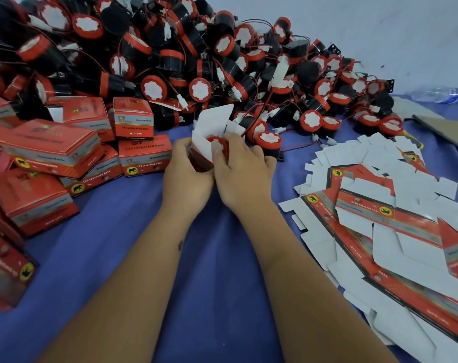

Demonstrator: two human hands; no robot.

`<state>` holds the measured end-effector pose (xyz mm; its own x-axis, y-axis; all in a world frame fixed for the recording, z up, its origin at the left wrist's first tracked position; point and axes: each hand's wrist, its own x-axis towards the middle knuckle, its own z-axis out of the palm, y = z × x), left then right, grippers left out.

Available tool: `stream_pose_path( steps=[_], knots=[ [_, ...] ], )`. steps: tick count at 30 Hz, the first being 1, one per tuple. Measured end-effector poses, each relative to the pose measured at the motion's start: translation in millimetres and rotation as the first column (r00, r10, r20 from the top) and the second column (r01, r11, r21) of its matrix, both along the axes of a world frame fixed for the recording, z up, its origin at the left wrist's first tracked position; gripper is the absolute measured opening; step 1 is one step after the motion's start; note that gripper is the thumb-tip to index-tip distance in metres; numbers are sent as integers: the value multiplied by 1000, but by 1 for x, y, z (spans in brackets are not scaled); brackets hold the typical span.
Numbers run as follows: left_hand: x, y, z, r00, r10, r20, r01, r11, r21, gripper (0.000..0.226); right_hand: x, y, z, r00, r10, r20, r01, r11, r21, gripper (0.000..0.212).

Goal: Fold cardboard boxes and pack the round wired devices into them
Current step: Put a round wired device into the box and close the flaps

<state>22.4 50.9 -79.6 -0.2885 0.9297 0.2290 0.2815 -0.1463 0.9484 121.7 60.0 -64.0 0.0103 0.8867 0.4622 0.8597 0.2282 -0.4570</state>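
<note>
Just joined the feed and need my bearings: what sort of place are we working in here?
Likely a small hand-packing workshop, not a mechanised line. A big heap of round wired devices lies on a blue cloth, with flat box blanks on the right and filled red boxes on the left.

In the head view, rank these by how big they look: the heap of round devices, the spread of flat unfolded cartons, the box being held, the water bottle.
1. Heap of round devices
2. Spread of flat cartons, nearer the camera, so somewhat flattered
3. Held box, partly hidden by the left hand and right hand
4. Water bottle, farthest away, cut by the frame edge
</note>
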Motion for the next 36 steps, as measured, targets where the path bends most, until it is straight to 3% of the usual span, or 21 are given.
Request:
stream_pose_path(
  steps=[7, 16, 27, 32, 36],
  knots=[
    [2, 0, 1, 1000, 9, -7, -9, 1000, -6, 58, 5, 6, 7, 995, 44, -90, -49, 997, -59, 23],
    [0, -1, 0, 998, -41, -40, 41, 999, -1, 59, 6, 7, 5, 997, -38, -67, 41, 998, 46, 20],
    [-1, 0, 1, 992, -123, -40, 124, 992, 6, 69, 15, 8, 19, 995, 39, -96, -42, 999, -29, 22],
    [-3, 0, 0, 989, -135, -62, 138, 989, 49, 66, 19, 2, 17, 995, 51, 84, -45, 997, -68, 31],
    [-2, 1, -1, 991, -120, -64, 124, 991, 55, 63, 16, -1, 13, 994, 94, 58, -87, 989, -116, 37]
  ],
)
